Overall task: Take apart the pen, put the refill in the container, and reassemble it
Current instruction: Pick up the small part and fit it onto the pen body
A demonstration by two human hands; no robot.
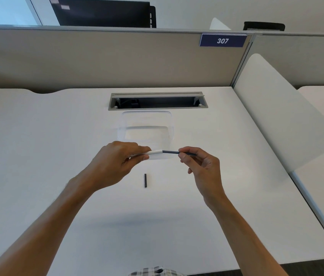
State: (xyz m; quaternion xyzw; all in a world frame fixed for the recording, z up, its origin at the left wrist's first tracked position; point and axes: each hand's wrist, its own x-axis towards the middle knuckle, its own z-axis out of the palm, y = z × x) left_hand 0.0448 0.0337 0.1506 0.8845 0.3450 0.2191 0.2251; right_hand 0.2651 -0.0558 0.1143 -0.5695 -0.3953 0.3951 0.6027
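My left hand [117,158] grips the white pen barrel [155,152], held level above the desk. A thin dark refill [170,152] sticks out of the barrel's right end, and my right hand [199,166] pinches it between thumb and forefinger. Its far tip pokes out past my right fingers. A small dark pen part [145,180] lies on the desk below the hands. Just behind the hands stands a clear plastic container [147,116], open on top.
The white desk [37,146] has an open grey cable tray [157,101] at the back, before a beige partition with a "307" sign [222,40]. A white divider panel [280,112] bounds the desk on the right. A dark monitor back [101,13] shows beyond the partition.
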